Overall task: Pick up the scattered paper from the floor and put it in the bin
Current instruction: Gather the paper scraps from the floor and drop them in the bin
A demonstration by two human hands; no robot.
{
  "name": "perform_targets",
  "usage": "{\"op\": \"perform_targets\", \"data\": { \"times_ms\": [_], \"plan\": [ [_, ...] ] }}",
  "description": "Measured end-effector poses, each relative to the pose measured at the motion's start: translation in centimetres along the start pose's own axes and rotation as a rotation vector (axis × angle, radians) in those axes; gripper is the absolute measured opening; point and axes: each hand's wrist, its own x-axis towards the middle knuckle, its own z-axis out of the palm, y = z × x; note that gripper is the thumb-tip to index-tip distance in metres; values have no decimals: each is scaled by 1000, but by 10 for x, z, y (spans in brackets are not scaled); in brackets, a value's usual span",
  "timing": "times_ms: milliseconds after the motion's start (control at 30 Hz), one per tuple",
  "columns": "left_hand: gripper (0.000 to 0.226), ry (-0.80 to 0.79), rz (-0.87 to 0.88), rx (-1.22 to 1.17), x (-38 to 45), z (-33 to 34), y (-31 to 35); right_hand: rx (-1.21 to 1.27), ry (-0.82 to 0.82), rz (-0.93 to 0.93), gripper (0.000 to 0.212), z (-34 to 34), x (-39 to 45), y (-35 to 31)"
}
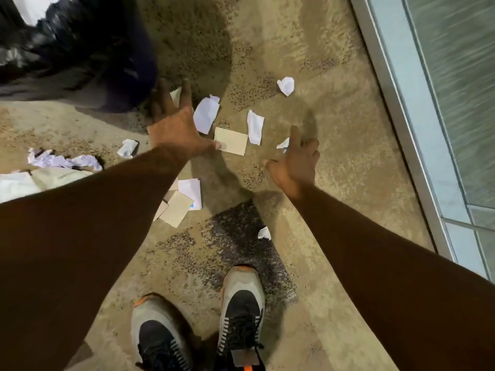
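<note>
Beside the bin (pixel 67 49), which stands at the far left with its black liner, paper lies scattered over the floor (pixel 334 183): a tan card (pixel 231 141) just right of the bin, white scraps (pixel 205 115) around that card, crumpled sheets (pixel 64 160) below the bin. Both hands, left (pixel 174 124) and right (pixel 296 162), reach down with fingers spread wide, holding nothing. Nearly all the paper seems left to gather.

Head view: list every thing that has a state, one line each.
left hand: open, fingers spread, holding nothing
right hand: open, holding nothing
tan card: flat on floor
crumpled paper: on floor, not picked up
bin liner: black, at top left
</note>
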Motion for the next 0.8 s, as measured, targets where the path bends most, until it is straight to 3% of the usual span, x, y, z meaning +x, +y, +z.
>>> {"op": "perform_targets", "data": {
  "times_ms": [167, 367, 567, 700, 800],
  "plan": [
    [157, -112, 24, -12, 8, 8, 13, -85, -7, -70, 100, 10, 16, -20],
    [119, -37, 214, 193, -17, 28, 42, -118, -33, -200, 89, 25, 13, -35],
    [59, 53, 288, 196, -32, 48, 43, -142, -11, -348, 75, 34, -5, -37],
    [39, 79, 344, 105, -37, 57, 38, -110, -8, -366, 55, 38, -17, -33],
    [39, 126, 380, 128, -38, 64, 34, -82, 3, -377, 48, 41, -29, -33]
  ]
}}
